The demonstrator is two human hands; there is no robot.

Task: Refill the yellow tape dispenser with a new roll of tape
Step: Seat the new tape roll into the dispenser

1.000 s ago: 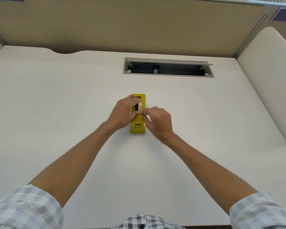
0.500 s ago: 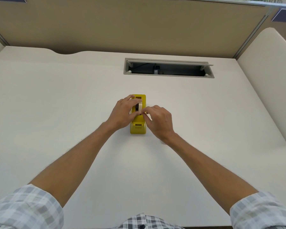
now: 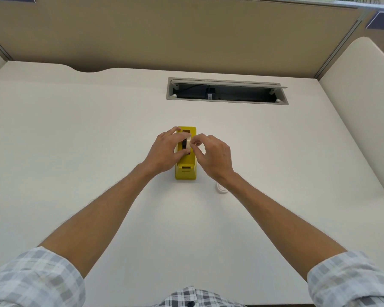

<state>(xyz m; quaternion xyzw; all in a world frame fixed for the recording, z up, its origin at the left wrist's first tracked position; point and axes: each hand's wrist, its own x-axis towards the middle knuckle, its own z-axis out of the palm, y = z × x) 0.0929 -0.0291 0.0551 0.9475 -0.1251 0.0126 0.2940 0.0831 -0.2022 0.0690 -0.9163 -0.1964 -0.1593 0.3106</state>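
The yellow tape dispenser (image 3: 186, 171) stands on the white desk (image 3: 75, 140), its cutter end toward me. A pale roll of tape (image 3: 188, 144) sits upright in the dispenser's slot. My left hand (image 3: 164, 151) grips the roll from the left, thumb and fingers around it. My right hand (image 3: 215, 158) is on the right side, its thumb and forefinger pinched at the roll's edge; whether they hold a tape end is too small to tell. A small white ring-shaped object (image 3: 221, 189), perhaps a spent tape core, lies on the desk, partly hidden under my right wrist.
A grey cable hatch (image 3: 226, 91) is open in the desk behind the dispenser. A tan partition (image 3: 175, 34) closes off the back, and a white curved panel (image 3: 359, 107) stands along the right side.
My right hand has risen slightly, its fingertips now pinching higher on the roll. The white ring under my right wrist has come into view. My left hand has kept its grip.
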